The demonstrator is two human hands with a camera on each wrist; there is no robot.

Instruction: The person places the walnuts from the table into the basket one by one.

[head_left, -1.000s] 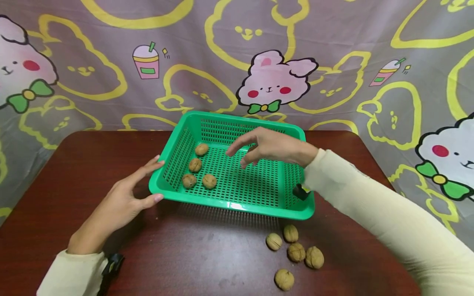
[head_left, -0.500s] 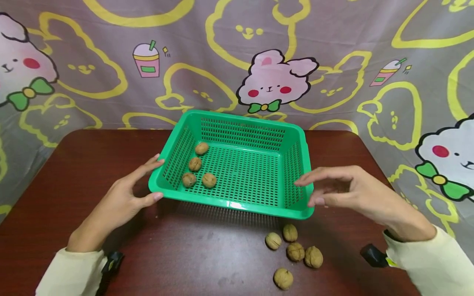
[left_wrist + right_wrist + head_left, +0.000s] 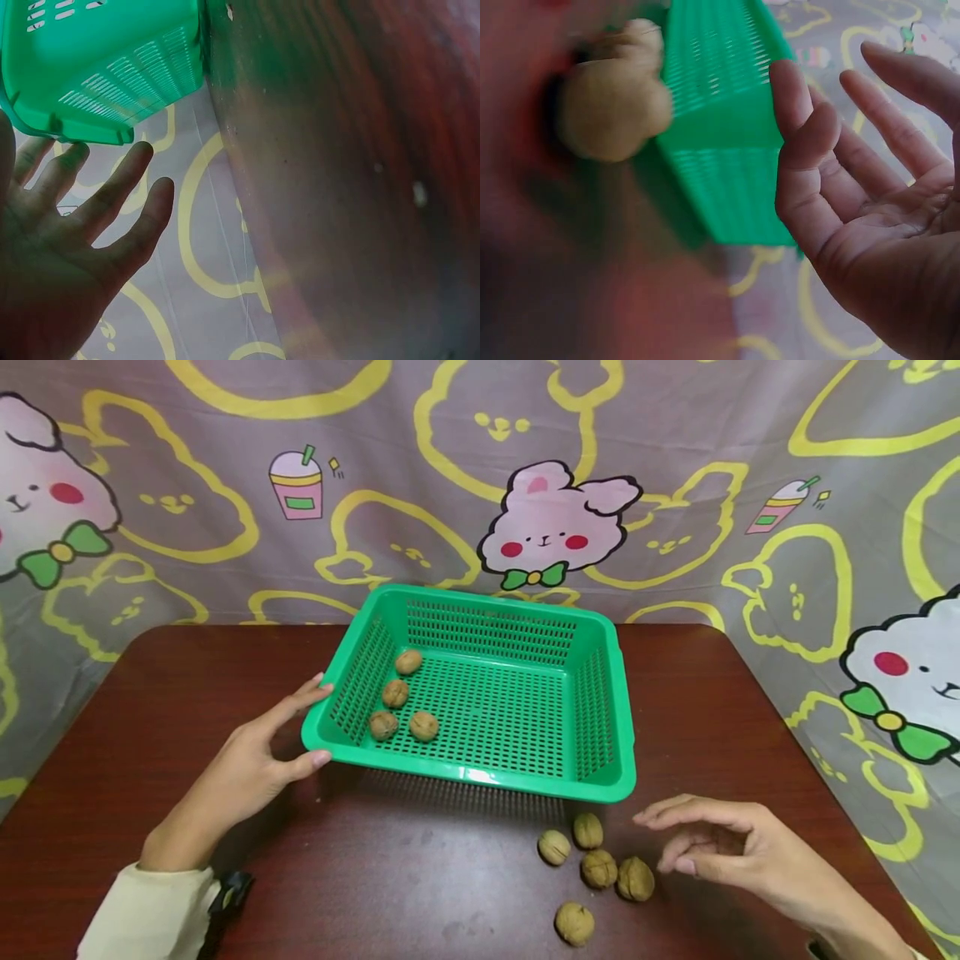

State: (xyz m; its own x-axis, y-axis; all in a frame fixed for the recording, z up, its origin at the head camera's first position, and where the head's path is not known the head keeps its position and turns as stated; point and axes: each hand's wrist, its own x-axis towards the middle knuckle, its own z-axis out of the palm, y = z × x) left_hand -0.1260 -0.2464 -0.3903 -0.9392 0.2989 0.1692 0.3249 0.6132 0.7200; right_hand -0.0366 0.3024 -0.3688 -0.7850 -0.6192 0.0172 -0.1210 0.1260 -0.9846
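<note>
A green plastic basket [image 3: 480, 777] stands on the table with several walnuts [image 3: 423, 727] grouped at its left end. My left hand [image 3: 240, 768] touches the basket's left rim, thumb at the near corner and fingertips farther along the edge. In the left wrist view its fingers [image 3: 124, 180] are spread and straight, tips right at the rim. My right hand [image 3: 742, 847], loosely bent with nothing in it, hovers just right of several loose walnuts [image 3: 598, 869] lying in front of the basket. A rough-shelled walnut [image 3: 635, 880] is nearest to its fingertips.
The dark red-brown wooden table [image 3: 360, 877] extends around the basket. Behind it hangs a grey curtain [image 3: 420, 468] with yellow outlines and cartoon rabbits. One walnut [image 3: 574, 924] lies nearer to me than the others outside the basket.
My right hand has come from over the inside of the basket, past its right rim, down and right to beside the loose walnuts. My left hand and the basket have stayed in place.
</note>
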